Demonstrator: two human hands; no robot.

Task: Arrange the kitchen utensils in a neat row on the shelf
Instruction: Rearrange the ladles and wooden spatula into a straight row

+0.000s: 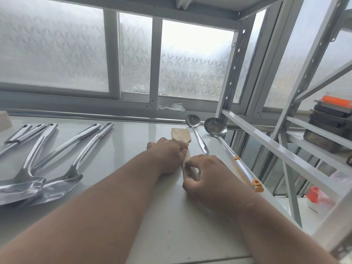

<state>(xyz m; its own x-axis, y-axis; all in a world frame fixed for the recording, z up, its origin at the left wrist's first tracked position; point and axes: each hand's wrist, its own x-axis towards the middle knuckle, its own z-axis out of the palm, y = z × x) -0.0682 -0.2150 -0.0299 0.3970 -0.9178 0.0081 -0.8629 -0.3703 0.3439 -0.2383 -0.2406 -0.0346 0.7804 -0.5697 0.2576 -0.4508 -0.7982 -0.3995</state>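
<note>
A wooden spatula (180, 135) lies on the white shelf (133, 141), blade pointing away. My left hand (168, 149) covers its neck and my right hand (204, 175) grips the lower handle. To its right lie a steel spoon (193, 121) and a steel ladle (216, 127) with an orange handle tip (258, 186), both roughly parallel. At the left, several steel turners (57, 178) lie fanned with blades overlapping, beside several smaller steel handles (21, 137).
The shelf's right edge runs next to the ladle. A metal rack post (233, 67) stands at the back right. Further right, stacked dark trays (331, 122) sit on another rack, with an orange-capped item (314, 195) below. A frosted window (190, 63) is behind.
</note>
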